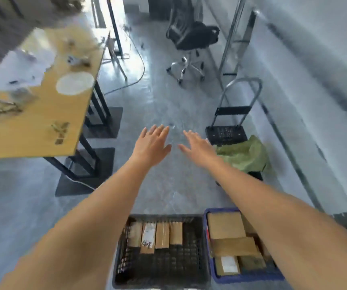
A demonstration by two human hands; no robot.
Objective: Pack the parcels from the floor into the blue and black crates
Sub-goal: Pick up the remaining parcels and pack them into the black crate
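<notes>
Left hand [151, 143]: extended forward, fingers [158, 130] straight and spread, nothing held. Right hand [197, 146]: likewise extended, fingers straight, released, nothing grasped. Both are held out over bare floor [164, 97], apart from each other and touching nothing.

Black crate [197, 218]: placed well behind and below the fingers, under the forearms. Four slim parcels [162, 235] are stood in a row along its far side; the near part of its mesh base is seen uncovered.

Blue crate [207, 231]: set touching or just beside the black crate, on the right-hand side. It is filled with flat brown boxes [226, 225] laid close together, nearly to the rim.

Loose parcels on the floor: none can be made out ahead of the fingers. A green sack [243, 153] is seen just right of the right fingers, resting on a small trolley [227, 132]; its contents cannot be told.

Bench [42, 114]: left of the left fingers, strewn with small items, not part of the task.

Step judged in hand: a reach, or a check that packing is finished. It is best done by the floor being scanned for any stray parcel first; any found is best directed to the black crate, where room remains, and stood upright against the existing row.
</notes>
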